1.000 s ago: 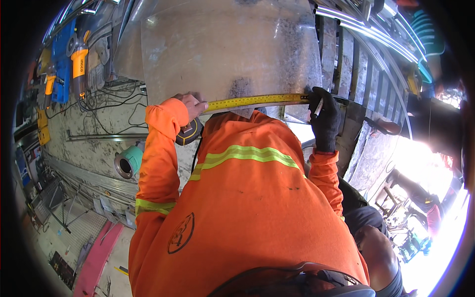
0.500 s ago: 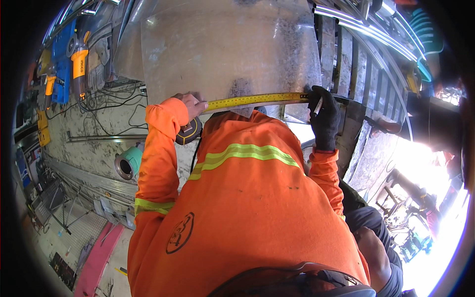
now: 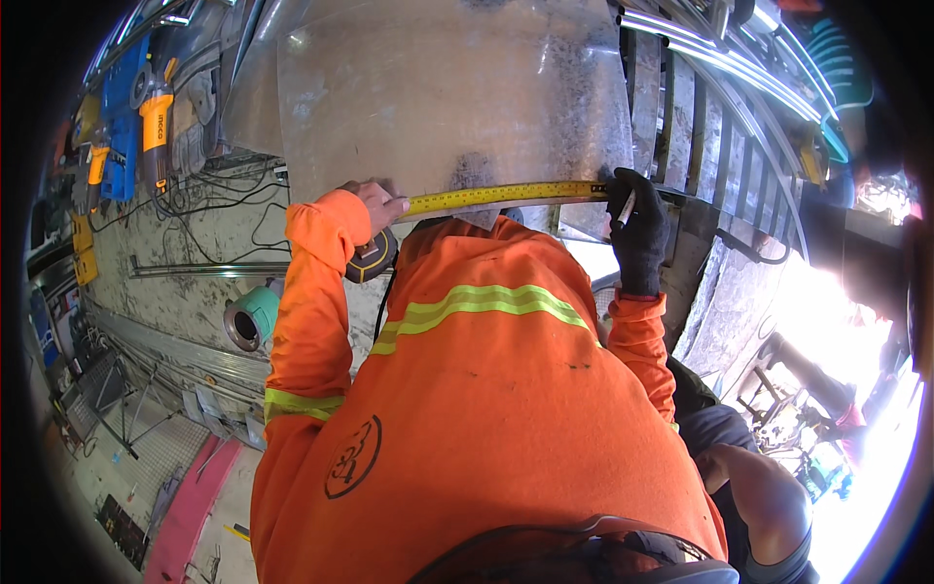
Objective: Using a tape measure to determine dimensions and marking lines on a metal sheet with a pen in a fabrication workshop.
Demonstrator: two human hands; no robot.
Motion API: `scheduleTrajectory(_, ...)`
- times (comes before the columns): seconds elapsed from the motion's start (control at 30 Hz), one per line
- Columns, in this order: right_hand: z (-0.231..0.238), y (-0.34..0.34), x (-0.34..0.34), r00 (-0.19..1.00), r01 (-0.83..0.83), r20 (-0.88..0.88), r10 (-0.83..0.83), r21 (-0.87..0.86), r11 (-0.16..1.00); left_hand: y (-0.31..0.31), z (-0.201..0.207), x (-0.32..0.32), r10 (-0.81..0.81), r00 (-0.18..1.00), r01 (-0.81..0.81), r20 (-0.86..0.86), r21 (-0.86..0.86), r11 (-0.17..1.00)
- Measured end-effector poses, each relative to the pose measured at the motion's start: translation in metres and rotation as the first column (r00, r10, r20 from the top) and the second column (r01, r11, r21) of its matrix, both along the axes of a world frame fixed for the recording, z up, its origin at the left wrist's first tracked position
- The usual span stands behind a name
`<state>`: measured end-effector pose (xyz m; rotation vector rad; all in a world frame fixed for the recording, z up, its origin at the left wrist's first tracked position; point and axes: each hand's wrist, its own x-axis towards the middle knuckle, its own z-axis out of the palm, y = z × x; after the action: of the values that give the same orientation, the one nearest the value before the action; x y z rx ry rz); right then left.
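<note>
A yellow tape measure blade is stretched along the near edge of a grey metal sheet. My bare left hand grips the blade at its left end, thumb and fingers closed on it. Below that hand hangs the dark, round tape case. My right hand, in a black glove, is closed at the blade's other end, by the sheet's right corner. It also holds a white marker, which sticks out between the fingers. The glove hides the blade's tip.
To the left are a yellow angle grinder, dark cables, metal tubes and a green cylinder. Slats and shiny tubes lie at the right. Another person's arm is close at the lower right.
My hands and the tape have hardly moved. At the lower right, the other person's arm has come further into view. A hand near the dark bar at the right is no longer visible.
</note>
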<state>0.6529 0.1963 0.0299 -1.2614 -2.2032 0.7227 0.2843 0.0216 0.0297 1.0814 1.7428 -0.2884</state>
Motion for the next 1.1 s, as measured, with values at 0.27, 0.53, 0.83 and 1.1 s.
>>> scheduleTrajectory(0.27,0.0005,0.0002,-0.0004,1.000,-0.003,-0.005,0.003,0.001,1.000,-0.0033,-0.0081,-0.0015,-0.016,1.000,0.016,-0.003,0.044,0.999)
scheduleTrajectory(0.53,0.0030,0.0003,-0.0022,1.000,-0.017,0.010,0.017,0.044,0.999,-0.0037,-0.0093,-0.0016,0.002,1.000,-0.001,-0.014,0.029,1.000)
scheduleTrajectory(0.83,0.0049,-0.0009,-0.0029,1.000,-0.009,0.022,0.008,0.032,0.999,-0.0028,-0.0101,-0.0013,-0.013,0.999,0.014,-0.031,0.026,1.000)
scheduleTrajectory(1.1,0.0040,-0.0013,-0.0034,1.000,-0.006,0.019,0.006,0.039,0.999,-0.0034,-0.0089,-0.0002,0.005,1.000,-0.004,-0.030,0.041,0.999)
